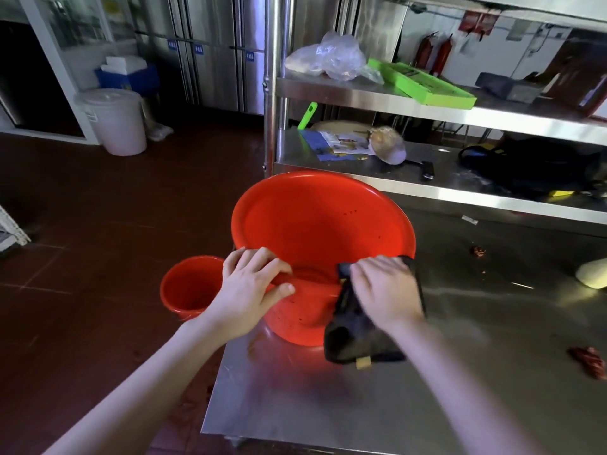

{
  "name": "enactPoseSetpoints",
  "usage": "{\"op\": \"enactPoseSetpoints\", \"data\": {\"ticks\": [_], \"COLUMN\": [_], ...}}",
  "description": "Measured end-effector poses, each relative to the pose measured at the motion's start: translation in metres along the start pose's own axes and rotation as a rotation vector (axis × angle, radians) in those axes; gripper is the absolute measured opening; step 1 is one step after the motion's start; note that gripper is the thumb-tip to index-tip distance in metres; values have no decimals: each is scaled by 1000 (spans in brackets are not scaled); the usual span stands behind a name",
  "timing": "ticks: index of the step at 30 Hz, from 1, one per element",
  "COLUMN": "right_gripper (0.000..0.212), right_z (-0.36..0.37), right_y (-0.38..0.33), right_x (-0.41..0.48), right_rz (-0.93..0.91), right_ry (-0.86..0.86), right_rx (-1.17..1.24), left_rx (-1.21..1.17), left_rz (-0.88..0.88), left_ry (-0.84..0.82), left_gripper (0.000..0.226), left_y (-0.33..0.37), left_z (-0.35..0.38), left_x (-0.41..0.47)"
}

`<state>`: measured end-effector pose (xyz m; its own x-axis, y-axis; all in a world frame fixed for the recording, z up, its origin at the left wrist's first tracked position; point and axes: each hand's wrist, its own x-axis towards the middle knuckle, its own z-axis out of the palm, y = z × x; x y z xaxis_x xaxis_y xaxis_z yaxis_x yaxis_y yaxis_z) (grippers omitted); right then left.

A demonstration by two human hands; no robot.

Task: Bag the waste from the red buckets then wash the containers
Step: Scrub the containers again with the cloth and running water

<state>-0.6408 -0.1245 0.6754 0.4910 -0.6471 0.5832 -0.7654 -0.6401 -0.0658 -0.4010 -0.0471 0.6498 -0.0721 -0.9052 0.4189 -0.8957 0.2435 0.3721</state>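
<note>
Now, through the head camera, I see the big red basin on the desk, at its left edge. My left hand grips the near rim, fingers curled over it. My right hand presses a dark cloth on the rim, fingers flat together. A small red bucket stands on the floor beside.

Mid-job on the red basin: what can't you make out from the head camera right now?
Head view:
Large red basin: floor partly hidden by its near rim and the left hand gripping it.
Small red bucket: right side behind the left hand; contents too dark.
Right hand: motion-blurred, so its hold on the dark cloth is unclear.
Pale object: cut off by the right edge.
</note>
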Motion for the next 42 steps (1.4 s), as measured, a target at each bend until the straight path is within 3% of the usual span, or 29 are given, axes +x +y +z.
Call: {"op": "enactPoseSetpoints", "data": {"ticks": [5,11,14,17,20,21,28,31,33,37,40,42], "right_gripper": [44,34,34,37,38,36,36,46,54,26,40,39], "right_z": [-1,18,21,17,14,13,2,2,12,43,62,71], "right_y": [52,-37,-82,-102,-114,-118,-132,-133,-135,-123,-96,-78], "right_x": [6,-3,-2,-10,-33,-40,-46,-55,-68,-96,-98,-92], "right_rz": [130,159,182,116,28,2,-109,-200,-260,-354,-356,-335], "right_ry": [-62,74,83,67,-10,-41,-156,-211,-268,-309,-376,-399], "right_rx": [160,-30,-39,-29,-32,-43,-40,-11,4,3,-13,15], "left_rx": [18,-22,-163,-397,-388,-363,-500,-577,-546,-473,-421,-422], "left_rz": [34,-2,-65,-251,-630,-686,-689,-661,-631,-708,-775,-819], "left_ry": [1,42,19,44,159,148,133,190,235,311,380,398], "left_gripper": [38,28,27,52,54,56,77,80,83,78,74,73], "left_y": [-4,7,1,-15,-18,-18,-36,-40,-43,-39,-31,-34], "left_z": [4,3,-13,-32,-28,-22,-7,-6,-1,34,63,74], "left_x": [-4,-5,1,10,13,12,0,-24,-48,-84,-78,-64]}}
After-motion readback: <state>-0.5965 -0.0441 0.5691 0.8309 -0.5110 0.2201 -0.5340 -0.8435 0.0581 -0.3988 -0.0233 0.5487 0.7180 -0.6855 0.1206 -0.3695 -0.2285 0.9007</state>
